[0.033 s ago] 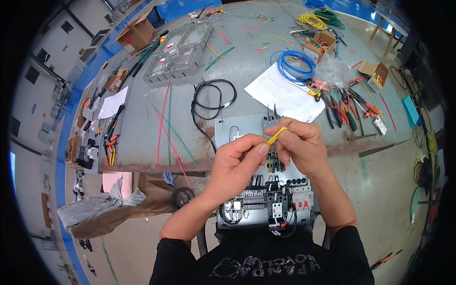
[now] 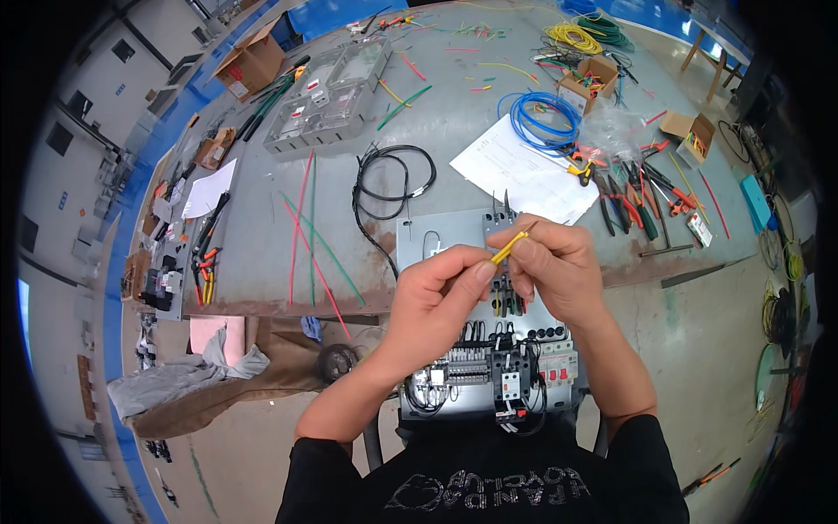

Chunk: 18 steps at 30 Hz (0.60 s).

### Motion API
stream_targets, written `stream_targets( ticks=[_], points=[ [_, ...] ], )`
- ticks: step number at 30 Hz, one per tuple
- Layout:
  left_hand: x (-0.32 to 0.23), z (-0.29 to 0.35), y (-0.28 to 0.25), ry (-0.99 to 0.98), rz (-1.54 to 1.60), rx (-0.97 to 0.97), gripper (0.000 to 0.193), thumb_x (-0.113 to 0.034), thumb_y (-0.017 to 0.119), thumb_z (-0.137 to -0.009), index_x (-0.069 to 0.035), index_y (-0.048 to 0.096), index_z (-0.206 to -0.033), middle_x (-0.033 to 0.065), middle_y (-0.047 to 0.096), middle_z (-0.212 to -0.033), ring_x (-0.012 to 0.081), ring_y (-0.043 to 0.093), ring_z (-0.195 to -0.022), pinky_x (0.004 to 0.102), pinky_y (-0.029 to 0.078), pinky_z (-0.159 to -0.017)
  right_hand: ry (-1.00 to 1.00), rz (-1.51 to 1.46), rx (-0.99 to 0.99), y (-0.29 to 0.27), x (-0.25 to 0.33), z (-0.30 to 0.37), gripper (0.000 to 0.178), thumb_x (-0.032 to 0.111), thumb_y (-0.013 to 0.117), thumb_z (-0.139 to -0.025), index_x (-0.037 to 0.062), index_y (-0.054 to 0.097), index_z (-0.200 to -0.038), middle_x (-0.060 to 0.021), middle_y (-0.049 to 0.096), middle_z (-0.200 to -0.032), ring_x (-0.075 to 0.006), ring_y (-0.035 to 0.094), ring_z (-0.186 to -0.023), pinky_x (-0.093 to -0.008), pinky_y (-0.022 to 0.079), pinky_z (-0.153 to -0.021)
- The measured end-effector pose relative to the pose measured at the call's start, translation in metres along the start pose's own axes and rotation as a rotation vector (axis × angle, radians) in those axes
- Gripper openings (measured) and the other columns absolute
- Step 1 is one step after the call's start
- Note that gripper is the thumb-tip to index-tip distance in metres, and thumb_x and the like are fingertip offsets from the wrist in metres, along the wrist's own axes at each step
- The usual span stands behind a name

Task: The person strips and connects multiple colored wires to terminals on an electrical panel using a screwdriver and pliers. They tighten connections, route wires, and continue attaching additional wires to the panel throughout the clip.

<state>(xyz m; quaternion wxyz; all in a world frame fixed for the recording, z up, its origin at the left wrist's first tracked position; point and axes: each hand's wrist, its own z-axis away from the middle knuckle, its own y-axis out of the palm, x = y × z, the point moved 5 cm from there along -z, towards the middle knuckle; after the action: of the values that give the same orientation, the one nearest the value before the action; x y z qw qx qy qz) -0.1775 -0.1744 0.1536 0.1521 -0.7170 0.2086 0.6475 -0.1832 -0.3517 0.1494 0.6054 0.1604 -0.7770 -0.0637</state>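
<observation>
Between my hands is a short, thin yellow piece of tubing [image 2: 507, 250], tilted up to the right. A fine brownish tip shows at its upper end; whether a wire runs inside, I cannot make out. My left hand [image 2: 443, 293] pinches the lower end between thumb and fingers. The fingertips of my right hand [image 2: 555, 264] are closed round the upper part. Under both hands lies a metal mounting plate [image 2: 559, 406] with terminal blocks [image 2: 466, 367], a black contactor [image 2: 510, 384] and breakers with red switches [image 2: 557, 375]. My hands hide part of the plate.
The plate overlaps the near edge of the grey metal table [image 2: 262, 253]. Red and green strips [image 2: 312, 253] and a black cable coil [image 2: 393, 183] lie to the left. On the right are papers [image 2: 497, 166], a blue wire coil [image 2: 543, 122], pliers [image 2: 621, 210] and small boxes [image 2: 690, 140].
</observation>
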Motion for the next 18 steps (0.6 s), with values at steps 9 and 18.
stream_targets(
  ticks=[9,18],
  points=[
    [-0.014,-0.006,0.004,0.383,-0.527,-0.091,0.018,-0.005,0.068,-0.106,0.001,0.074,-0.121,0.0074,0.069,-0.086,0.0157,0.062,-0.072,0.0297,0.049,-0.066,0.014,-0.07,-0.1,0.007,-0.009,0.008,0.041,0.03,0.059,-0.116,-0.0076,0.075,-0.115,0.0008,0.058,-0.07,-0.0065,0.051,-0.056,-0.0235,0.042,-0.051],
    [-0.006,-0.005,0.003,0.359,-0.547,-0.132,0.018,-0.002,0.07,-0.102,0.002,0.075,-0.119,0.0139,0.073,-0.09,0.0233,0.069,-0.076,0.0327,0.054,-0.068,0.009,-0.228,-0.104,0.006,-0.005,-0.002,0.047,0.036,0.057,-0.117,-0.0072,0.074,-0.122,-0.0069,0.068,-0.077,-0.0098,0.055,-0.057,-0.0228,0.048,-0.053]
  ],
)
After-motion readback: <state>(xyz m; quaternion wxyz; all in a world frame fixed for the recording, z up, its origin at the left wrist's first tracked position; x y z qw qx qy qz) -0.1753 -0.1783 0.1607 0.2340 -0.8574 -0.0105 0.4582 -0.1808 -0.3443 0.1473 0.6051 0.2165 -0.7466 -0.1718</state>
